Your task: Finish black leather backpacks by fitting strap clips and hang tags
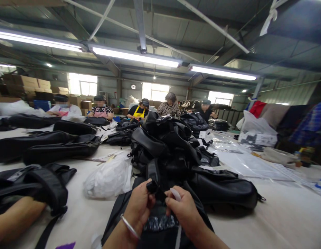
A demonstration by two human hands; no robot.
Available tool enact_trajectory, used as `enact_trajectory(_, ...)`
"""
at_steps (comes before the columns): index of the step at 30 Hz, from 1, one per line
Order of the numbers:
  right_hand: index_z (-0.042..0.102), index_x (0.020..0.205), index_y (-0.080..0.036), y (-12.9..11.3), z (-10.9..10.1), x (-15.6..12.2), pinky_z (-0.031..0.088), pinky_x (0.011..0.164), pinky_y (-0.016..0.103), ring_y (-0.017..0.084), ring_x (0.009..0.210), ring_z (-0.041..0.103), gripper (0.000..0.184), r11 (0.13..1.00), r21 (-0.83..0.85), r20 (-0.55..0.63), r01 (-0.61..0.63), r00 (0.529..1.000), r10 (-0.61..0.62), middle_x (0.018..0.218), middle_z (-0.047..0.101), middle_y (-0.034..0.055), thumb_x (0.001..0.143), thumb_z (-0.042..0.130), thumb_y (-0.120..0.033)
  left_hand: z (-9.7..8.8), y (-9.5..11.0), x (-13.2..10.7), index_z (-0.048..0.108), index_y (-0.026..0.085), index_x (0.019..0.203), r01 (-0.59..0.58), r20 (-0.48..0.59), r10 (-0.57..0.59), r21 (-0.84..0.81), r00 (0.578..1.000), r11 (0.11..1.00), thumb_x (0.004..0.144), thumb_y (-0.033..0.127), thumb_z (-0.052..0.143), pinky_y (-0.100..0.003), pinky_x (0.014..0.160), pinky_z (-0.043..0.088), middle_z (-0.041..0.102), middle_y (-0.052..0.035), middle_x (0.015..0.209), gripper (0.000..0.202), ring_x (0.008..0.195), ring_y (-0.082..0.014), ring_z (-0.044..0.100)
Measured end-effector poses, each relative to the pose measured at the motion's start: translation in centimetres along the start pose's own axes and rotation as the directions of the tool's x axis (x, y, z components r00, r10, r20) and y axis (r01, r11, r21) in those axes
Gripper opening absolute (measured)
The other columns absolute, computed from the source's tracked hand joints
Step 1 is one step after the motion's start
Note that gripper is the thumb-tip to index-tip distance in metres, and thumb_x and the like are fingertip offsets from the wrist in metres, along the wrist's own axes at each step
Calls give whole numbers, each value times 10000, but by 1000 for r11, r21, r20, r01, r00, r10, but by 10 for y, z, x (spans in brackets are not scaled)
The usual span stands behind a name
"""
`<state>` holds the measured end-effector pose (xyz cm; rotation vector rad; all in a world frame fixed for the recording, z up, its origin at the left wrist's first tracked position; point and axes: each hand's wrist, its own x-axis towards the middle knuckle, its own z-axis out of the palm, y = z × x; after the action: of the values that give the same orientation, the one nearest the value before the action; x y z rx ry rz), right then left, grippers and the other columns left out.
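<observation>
My left hand [139,207], with a silver bangle on the wrist, pinches a small black buckle [152,187] on a strap of the black bag [160,224] lying in front of me. My right hand [183,209] is closed beside it, holding a small white tag [175,194] and touching the same strap. Just beyond my hands rises a pile of black bags [170,145].
Another person's forearm [15,216] lies at the lower left by a black bag [38,186]. A white plastic bag [108,178] sits left of the pile. Long black bags [56,147] lie on the white table [279,214]. Several seated workers face the far side; clear plastic sheets spread right.
</observation>
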<state>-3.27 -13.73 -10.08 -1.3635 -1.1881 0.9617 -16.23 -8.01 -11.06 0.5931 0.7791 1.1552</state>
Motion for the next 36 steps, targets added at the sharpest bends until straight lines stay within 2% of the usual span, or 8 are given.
enact_trajectory(11,583,693,-152,-11,-10,1,314,526,234,109,567,376,355,970,-200,-68,138,986,-154,580,417,-32,822,556,-482,1,2,-7,536,188,597,-259,20,272,384,962,886,760,391,689,-208,421,268,429,59,484,302,439,-98,384)
enact_trajectory(13,538,622,-155,-11,-7,1,269,492,235,97,535,324,410,983,-168,-31,78,996,-85,542,369,-42,805,568,-520,4,2,-12,555,192,586,-382,71,408,524,910,762,770,346,686,-219,481,291,471,43,512,273,496,-112,413)
enact_trajectory(15,496,589,-161,-7,-4,3,237,473,233,87,514,294,413,994,-111,-21,-13,1000,10,521,345,-52,764,614,-516,5,1,-17,573,201,614,-517,188,553,673,811,530,809,313,637,-235,553,320,526,24,574,234,555,-129,447)
enact_trajectory(18,517,618,-157,-1,0,4,247,473,229,81,501,307,354,992,12,3,-124,992,124,521,374,-57,704,686,-455,4,-2,-18,570,209,669,-600,338,623,752,705,271,869,331,533,-263,614,341,562,1,643,238,608,-156,482)
enact_trajectory(23,564,641,-143,-3,-6,-1,264,499,227,77,530,307,333,992,107,36,59,997,-63,550,384,-54,719,714,-430,-1,-2,-8,526,208,659,-419,212,429,774,878,474,863,447,494,-250,516,338,498,25,543,316,519,-153,469)
enact_trajectory(26,594,678,-133,-5,-10,-1,245,485,221,71,523,308,366,982,131,61,134,988,-143,558,383,-51,751,700,-476,-1,-2,-3,494,214,649,-351,188,332,760,924,547,871,491,440,-240,425,323,445,46,459,359,416,-150,456)
enact_trajectory(30,550,657,-141,0,-12,5,128,407,217,40,408,229,517,968,235,126,-83,991,54,493,344,-68,794,575,-639,0,-4,-6,532,206,661,-356,179,357,770,917,530,861,483,479,-240,476,348,507,26,517,345,483,-154,493)
enact_trajectory(36,460,579,-178,8,-10,10,129,380,214,35,360,233,501,951,174,142,-254,963,231,419,308,-96,635,752,-581,1,-6,-12,597,204,708,-536,337,530,797,778,280,869,365,518,-273,632,340,580,-6,658,241,627,-164,503)
